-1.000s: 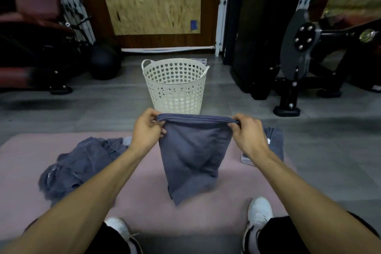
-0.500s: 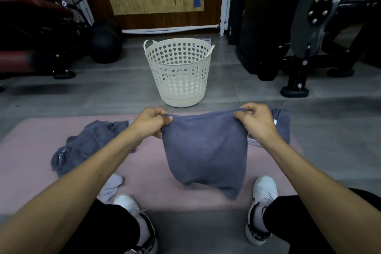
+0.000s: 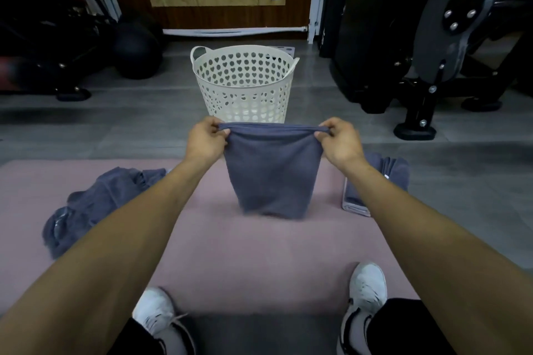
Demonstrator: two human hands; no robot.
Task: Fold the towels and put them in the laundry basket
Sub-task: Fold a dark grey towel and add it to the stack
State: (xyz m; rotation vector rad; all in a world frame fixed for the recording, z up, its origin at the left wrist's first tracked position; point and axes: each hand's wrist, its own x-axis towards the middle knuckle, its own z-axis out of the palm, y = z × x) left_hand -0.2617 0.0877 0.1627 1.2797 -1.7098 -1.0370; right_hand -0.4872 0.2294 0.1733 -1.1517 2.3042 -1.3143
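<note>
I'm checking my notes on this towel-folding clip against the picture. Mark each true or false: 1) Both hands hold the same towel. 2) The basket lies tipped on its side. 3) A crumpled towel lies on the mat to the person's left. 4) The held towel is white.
1) True: the left hand and right hand pinch the top corners of one towel.
2) False: the laundry basket stands upright.
3) True: the crumpled towel lies on the pink mat.
4) False: it is blue-grey.
</note>
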